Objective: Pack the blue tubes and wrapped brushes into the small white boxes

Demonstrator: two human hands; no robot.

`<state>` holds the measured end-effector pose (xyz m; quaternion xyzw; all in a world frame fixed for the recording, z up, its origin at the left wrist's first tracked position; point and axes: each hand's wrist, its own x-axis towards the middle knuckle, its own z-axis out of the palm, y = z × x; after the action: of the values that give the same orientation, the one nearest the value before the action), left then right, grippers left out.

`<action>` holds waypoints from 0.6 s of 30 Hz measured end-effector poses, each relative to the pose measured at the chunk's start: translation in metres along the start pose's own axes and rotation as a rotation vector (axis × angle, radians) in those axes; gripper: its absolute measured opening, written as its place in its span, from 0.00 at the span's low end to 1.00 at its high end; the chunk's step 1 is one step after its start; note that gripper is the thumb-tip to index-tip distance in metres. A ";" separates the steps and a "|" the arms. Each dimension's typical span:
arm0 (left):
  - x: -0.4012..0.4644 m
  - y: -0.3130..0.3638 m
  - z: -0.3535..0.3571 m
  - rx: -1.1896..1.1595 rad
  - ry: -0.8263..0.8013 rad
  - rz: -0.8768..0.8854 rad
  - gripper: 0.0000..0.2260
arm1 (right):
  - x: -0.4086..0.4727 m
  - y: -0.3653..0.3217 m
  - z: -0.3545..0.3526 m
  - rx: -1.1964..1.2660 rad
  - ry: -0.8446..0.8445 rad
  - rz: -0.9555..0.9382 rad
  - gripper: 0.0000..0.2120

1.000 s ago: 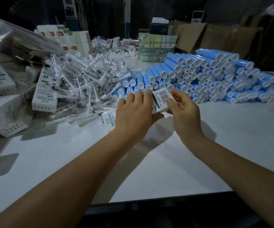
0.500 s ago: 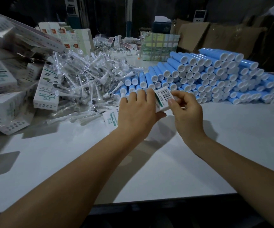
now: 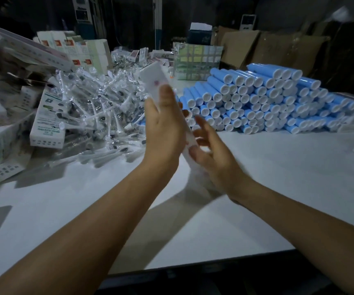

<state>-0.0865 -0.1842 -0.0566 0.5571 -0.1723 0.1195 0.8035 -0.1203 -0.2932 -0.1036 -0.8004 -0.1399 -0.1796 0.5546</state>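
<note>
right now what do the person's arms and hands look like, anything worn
Both forearms are bare as far as the frame shows: no sleeves, gloves or watch on the left hand or the right hand. No rings show, though the fingers are blurred.

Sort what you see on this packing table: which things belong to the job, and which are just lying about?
Job: small white box held between left hand and right hand; blue tubes; wrapped brushes; more white boxes.

Lying about: cardboard cartons; green-checked pack; red-marked boxes.
</note>
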 end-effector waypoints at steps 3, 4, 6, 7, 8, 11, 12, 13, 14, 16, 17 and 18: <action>0.007 -0.007 -0.005 -0.319 0.081 -0.294 0.22 | -0.001 0.004 0.007 -0.010 -0.016 0.008 0.28; 0.008 -0.011 -0.007 -0.379 0.076 -0.342 0.24 | 0.000 0.004 0.007 -0.040 0.023 0.007 0.27; 0.010 -0.020 -0.017 -0.288 -0.035 -0.350 0.20 | 0.001 0.006 0.004 -0.093 0.085 0.007 0.28; 0.011 -0.023 -0.025 -0.178 -0.135 -0.321 0.17 | 0.001 0.008 0.002 -0.135 0.110 0.001 0.28; 0.011 -0.025 -0.033 -0.054 -0.257 -0.288 0.14 | 0.002 0.010 0.000 -0.189 0.137 -0.006 0.29; 0.013 -0.036 -0.054 0.502 -0.654 -0.181 0.15 | 0.005 0.014 -0.005 -0.302 0.213 -0.006 0.30; 0.014 -0.040 -0.057 0.874 -0.745 -0.058 0.15 | 0.006 0.014 -0.006 -0.314 0.229 -0.002 0.30; 0.015 -0.044 -0.059 1.159 -0.796 0.109 0.16 | 0.006 0.013 -0.006 -0.323 0.230 0.003 0.30; 0.014 -0.048 -0.061 1.314 -0.833 0.246 0.19 | 0.006 0.010 -0.005 -0.332 0.214 0.006 0.30; 0.010 -0.049 -0.061 1.315 -0.856 0.325 0.24 | 0.006 0.003 -0.003 -0.354 0.166 -0.028 0.28; 0.012 -0.054 -0.064 1.256 -0.839 0.348 0.25 | 0.006 -0.001 -0.003 -0.372 0.162 -0.068 0.27; 0.016 -0.062 -0.069 1.290 -0.843 0.348 0.24 | 0.006 -0.004 -0.006 -0.403 0.172 -0.109 0.27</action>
<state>-0.0384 -0.1413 -0.1251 0.8765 -0.4437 0.0987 0.1586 -0.1179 -0.2972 -0.0956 -0.8680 -0.0963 -0.3011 0.3829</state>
